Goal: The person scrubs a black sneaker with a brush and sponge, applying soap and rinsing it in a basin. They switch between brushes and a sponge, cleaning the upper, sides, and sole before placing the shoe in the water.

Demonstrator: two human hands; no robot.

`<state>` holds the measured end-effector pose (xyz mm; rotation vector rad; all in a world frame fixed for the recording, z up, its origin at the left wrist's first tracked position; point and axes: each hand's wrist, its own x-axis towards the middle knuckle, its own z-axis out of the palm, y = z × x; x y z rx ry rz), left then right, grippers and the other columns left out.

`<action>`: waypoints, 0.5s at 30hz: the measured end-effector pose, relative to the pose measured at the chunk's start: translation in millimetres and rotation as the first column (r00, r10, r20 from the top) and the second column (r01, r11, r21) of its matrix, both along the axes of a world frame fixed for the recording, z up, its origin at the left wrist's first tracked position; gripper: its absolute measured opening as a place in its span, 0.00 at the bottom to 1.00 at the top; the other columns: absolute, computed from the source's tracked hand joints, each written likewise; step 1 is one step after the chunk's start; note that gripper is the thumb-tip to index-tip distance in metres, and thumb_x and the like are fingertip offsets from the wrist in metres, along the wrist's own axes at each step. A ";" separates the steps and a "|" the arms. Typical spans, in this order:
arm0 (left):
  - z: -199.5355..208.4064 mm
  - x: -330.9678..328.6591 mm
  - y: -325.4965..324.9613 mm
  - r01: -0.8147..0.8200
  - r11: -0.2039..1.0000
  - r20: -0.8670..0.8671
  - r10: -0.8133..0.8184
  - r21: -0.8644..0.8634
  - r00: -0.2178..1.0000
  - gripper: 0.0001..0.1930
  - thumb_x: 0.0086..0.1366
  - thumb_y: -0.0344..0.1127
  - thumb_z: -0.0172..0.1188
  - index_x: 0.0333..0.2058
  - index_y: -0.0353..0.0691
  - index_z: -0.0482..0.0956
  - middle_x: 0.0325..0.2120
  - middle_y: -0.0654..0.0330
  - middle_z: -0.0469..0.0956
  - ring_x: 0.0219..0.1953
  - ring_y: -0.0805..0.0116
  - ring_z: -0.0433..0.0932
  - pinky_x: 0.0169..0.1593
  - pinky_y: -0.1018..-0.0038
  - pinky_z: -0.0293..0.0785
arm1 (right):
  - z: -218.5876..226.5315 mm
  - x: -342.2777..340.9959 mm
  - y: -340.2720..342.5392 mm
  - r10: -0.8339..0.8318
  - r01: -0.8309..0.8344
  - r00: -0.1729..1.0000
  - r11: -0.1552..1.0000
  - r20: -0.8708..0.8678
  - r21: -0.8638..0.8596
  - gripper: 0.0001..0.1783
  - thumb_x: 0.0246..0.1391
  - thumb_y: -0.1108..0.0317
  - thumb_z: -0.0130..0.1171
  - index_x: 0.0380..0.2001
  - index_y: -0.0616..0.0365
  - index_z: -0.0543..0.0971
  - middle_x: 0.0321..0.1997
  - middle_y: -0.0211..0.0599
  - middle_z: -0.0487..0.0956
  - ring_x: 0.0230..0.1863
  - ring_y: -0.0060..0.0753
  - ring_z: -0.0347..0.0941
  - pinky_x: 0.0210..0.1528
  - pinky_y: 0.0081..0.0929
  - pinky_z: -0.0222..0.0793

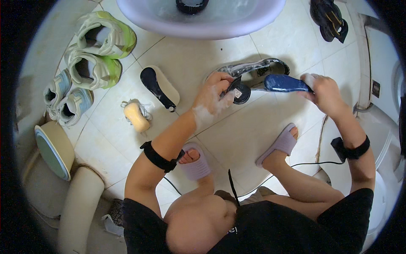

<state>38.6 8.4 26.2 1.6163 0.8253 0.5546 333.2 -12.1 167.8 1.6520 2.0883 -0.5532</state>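
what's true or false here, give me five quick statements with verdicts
1. The right hand holds a glossy dark-blue oval brush. True.
2. The left hand is free of foam. False: white foam clings to it as it grips a foam-smeared black shoe.
3. A lilac plastic basin stands beyond the hands. True.
4. The rounded yellow-orange bar floats in that basin. False: it is out on the pale tiled floor.
5. The lilac open-toed slippers are being worn. True.
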 end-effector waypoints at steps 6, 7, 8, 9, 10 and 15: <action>0.2 -0.9 -2.9 0.019 0.996 0.050 -0.023 0.086 0.998 0.11 0.53 0.36 0.59 0.27 0.34 0.71 0.49 0.48 0.65 0.52 0.49 0.63 0.55 0.60 0.59 | -39.9 -40.6 26.3 0.217 -0.224 0.965 0.974 0.146 0.033 0.16 0.47 0.54 0.59 0.25 0.57 0.76 0.29 0.41 0.77 0.31 0.44 0.75 0.36 0.37 0.71; 1.4 -1.2 -3.6 0.018 0.989 0.013 -0.020 0.145 1.000 0.12 0.52 0.36 0.60 0.31 0.35 0.71 0.50 0.49 0.65 0.53 0.49 0.63 0.56 0.60 0.58 | -44.8 -45.2 28.8 0.258 -0.266 0.963 0.958 0.083 0.108 0.16 0.47 0.54 0.59 0.25 0.57 0.76 0.29 0.42 0.77 0.31 0.45 0.76 0.36 0.37 0.71; 2.8 -1.3 -4.2 0.009 0.979 -0.018 -0.006 0.201 1.000 0.14 0.52 0.36 0.61 0.35 0.37 0.70 0.51 0.49 0.64 0.54 0.49 0.62 0.56 0.59 0.57 | -48.0 -47.7 30.9 0.250 -0.251 0.965 0.968 0.077 0.008 0.17 0.46 0.53 0.60 0.25 0.58 0.76 0.29 0.43 0.77 0.32 0.46 0.75 0.36 0.38 0.71; 3.7 -0.8 -4.9 0.002 0.966 -0.048 0.011 0.258 0.999 0.17 0.51 0.35 0.62 0.39 0.38 0.70 0.52 0.49 0.63 0.54 0.49 0.62 0.57 0.58 0.57 | -49.5 -47.9 32.7 0.263 -0.263 0.964 0.965 0.039 -0.017 0.18 0.46 0.53 0.60 0.25 0.59 0.76 0.28 0.44 0.77 0.32 0.47 0.75 0.36 0.39 0.71; 4.4 0.3 -5.9 0.002 0.964 -0.115 0.029 0.264 0.993 0.24 0.49 0.35 0.64 0.44 0.39 0.67 0.53 0.50 0.62 0.55 0.49 0.62 0.57 0.58 0.57 | -49.3 -45.8 34.5 0.310 -0.313 0.948 0.949 -0.078 -0.026 0.19 0.45 0.52 0.60 0.26 0.59 0.75 0.28 0.45 0.77 0.32 0.48 0.75 0.36 0.40 0.70; -2.9 14.3 -10.1 0.107 0.919 -0.448 0.080 0.378 0.891 0.50 0.38 0.36 0.72 0.60 0.42 0.53 0.55 0.51 0.61 0.56 0.52 0.61 0.56 0.58 0.58 | -36.3 -10.2 45.8 -0.068 0.094 0.992 0.956 0.102 -0.277 0.24 0.46 0.46 0.60 0.23 0.60 0.74 0.23 0.51 0.75 0.30 0.55 0.73 0.33 0.44 0.67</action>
